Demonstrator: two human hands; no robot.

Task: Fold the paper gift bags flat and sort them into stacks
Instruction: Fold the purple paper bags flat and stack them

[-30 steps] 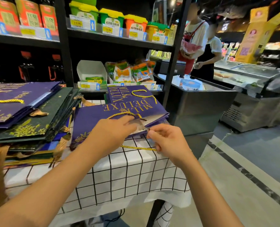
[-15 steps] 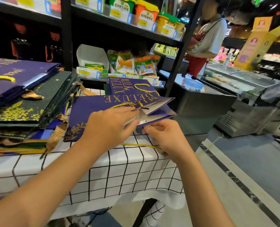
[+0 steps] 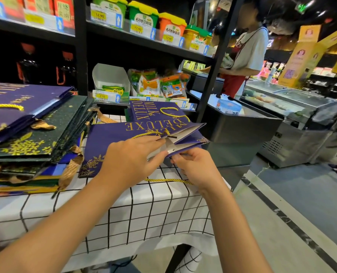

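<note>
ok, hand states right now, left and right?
Left hand: fingers pinching the open edge of the purple gift bag.
Right hand: fingers pinching the same bag's lower edge.

Grid-cloth table (image 3: 136,217): tall bag stack (image 3: 35,134) left, purple bags (image 3: 112,142) center, maybe 2.

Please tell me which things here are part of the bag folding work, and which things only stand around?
Part of the job:
purple bag, gripped at its open mouth by the left hand and the right hand
second purple bag behind it
stack of folded bags
checked tablecloth

Just around:
shelf tubs
snack packets
freezer
</note>
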